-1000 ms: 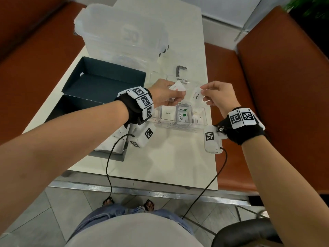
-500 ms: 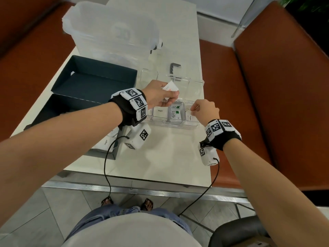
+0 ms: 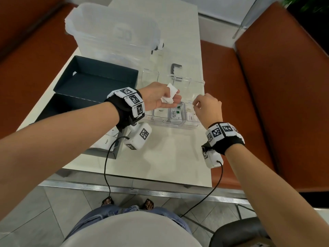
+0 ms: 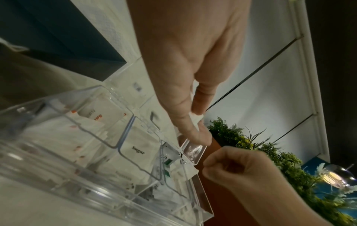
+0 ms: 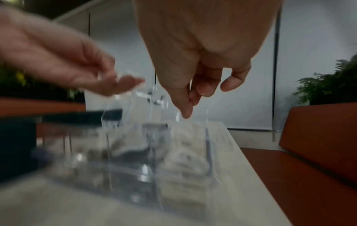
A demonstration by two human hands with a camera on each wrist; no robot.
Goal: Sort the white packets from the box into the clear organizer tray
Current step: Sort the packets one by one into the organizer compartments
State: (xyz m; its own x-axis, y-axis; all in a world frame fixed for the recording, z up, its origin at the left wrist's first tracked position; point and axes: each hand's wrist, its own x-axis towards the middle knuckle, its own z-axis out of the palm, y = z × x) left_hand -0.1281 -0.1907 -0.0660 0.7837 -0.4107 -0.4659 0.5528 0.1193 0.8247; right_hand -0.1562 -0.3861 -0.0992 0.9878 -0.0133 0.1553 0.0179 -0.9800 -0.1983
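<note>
Since the earlier frame, the right hand [image 3: 207,106] has been lifted clear of the tray's right compartment, fingers curled, nothing gripped. White packets [image 3: 170,95] are being pinched in the left hand [image 3: 158,97] above the clear organizer tray [image 3: 175,126]. Sorting is in progress; the next move calls for matching these to a compartment.

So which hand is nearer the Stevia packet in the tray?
Left. The left hand, holding white packets, hovers just above the Stevia packet; the right hand hangs over the next compartment to its right.
</note>
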